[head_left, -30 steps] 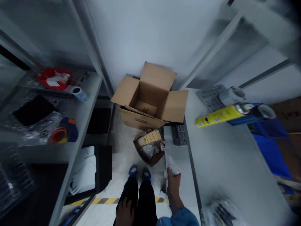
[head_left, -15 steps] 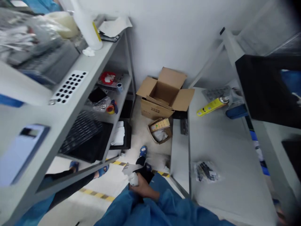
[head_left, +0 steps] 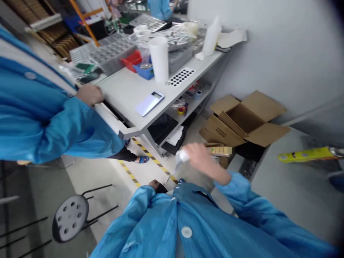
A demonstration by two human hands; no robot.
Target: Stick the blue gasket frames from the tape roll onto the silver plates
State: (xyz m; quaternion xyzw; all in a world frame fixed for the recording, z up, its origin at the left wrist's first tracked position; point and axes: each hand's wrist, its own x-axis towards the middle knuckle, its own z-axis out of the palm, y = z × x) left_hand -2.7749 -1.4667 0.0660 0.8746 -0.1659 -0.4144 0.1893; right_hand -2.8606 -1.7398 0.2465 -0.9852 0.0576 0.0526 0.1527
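My right hand [head_left: 197, 157] is raised in front of my body, its fingers closed around a crumpled white wad [head_left: 182, 156]. Motion blur and the fingers leave unclear whether the wad is paper or plastic film. Lower down, by my jacket front, my left hand [head_left: 154, 184] shows only in part. Its fingers are hidden, so its grip cannot be made out. Behind my right hand are a small open carton holding a yellow box [head_left: 220, 150] and a large open cardboard box [head_left: 242, 122], both on the floor.
At left, a co-worker in a blue jacket [head_left: 53, 122] rests a hand on the edge of the workbench [head_left: 120, 86]. A calculator [head_left: 149, 103] and a white cylinder [head_left: 159, 59] stand on it. A round stool [head_left: 70, 218] is lower left; a yellow spray can [head_left: 306, 154] lies on the right shelf.
The view has swung left, bringing the co-worker and stool into sight. My right hand has risen away from my lap with the white wad. My left hand has come into view.
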